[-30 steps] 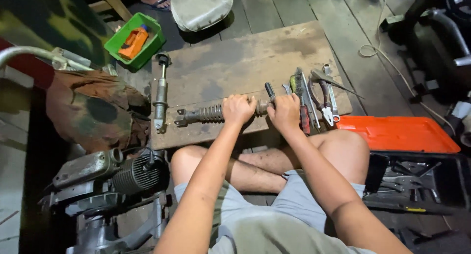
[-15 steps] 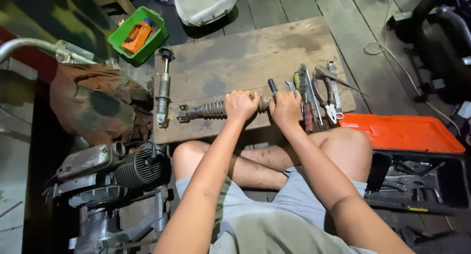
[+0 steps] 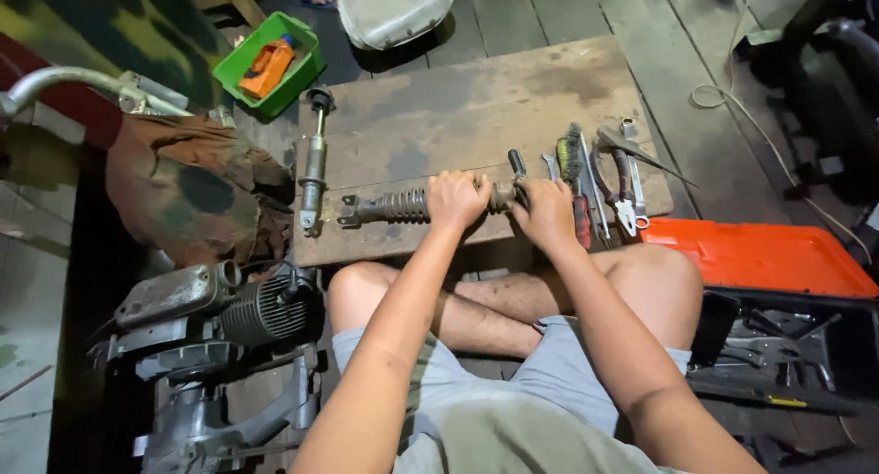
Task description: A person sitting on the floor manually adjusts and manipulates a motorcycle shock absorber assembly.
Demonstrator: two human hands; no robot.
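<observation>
A grey shock absorber with a coil spring (image 3: 394,206) lies across the near edge of a worn wooden board (image 3: 476,98). My left hand (image 3: 455,199) is wrapped around its middle. My right hand (image 3: 547,211) grips its right end, beside a dark-handled tool (image 3: 517,163). A second shock absorber (image 3: 314,167) lies lengthwise at the board's left edge, untouched.
A wire brush (image 3: 571,153), pliers (image 3: 623,176) and several wrenches lie right of my hands. An orange toolbox lid (image 3: 760,254) with its open black tray is at the right. A green bin (image 3: 270,64) sits far left, an engine (image 3: 229,314) near left.
Both hands keep their grip on the shock absorber; the view has shifted slightly, nothing else has visibly moved.
</observation>
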